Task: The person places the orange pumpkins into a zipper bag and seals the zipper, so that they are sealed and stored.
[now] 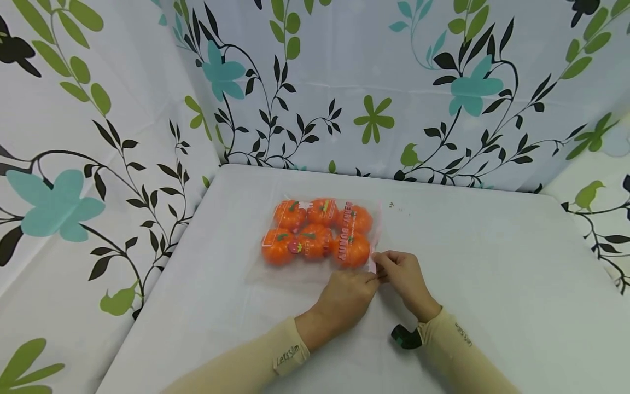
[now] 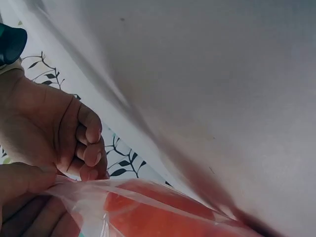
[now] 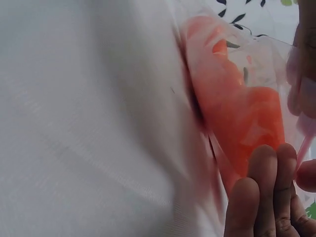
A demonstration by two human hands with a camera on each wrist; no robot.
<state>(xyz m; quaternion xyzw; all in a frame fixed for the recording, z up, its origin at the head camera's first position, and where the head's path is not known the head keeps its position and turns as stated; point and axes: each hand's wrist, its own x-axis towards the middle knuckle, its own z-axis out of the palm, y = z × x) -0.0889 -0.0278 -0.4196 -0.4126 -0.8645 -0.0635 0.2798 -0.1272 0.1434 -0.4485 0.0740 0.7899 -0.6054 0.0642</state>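
Note:
A clear plastic zip bag (image 1: 315, 273) with pink lettering lies on the table, filled with several round orange pumpkin-like pieces (image 1: 315, 241) with green tops. At the bag's lower right corner, my left hand (image 1: 344, 298) pinches the edge between thumb and fingers. Just beside it, my right hand (image 1: 403, 279) pinches the pink-edged strip of the same side. Seen from the left wrist, the bag film (image 2: 89, 197) runs out from under the thumb. In the right wrist view, the right fingers (image 3: 264, 173) lie against the bag, with the left hand (image 3: 306, 79) across from them.
A white-covered table (image 1: 492, 262) carries the bag. Patterned curtains (image 1: 315, 82) with leaves and flowers hang behind and at both sides. A small black device (image 1: 406, 336) sits at the right wrist, by the beige sleeve (image 1: 458, 345). Tiny dark marks dot the cloth beyond the bag.

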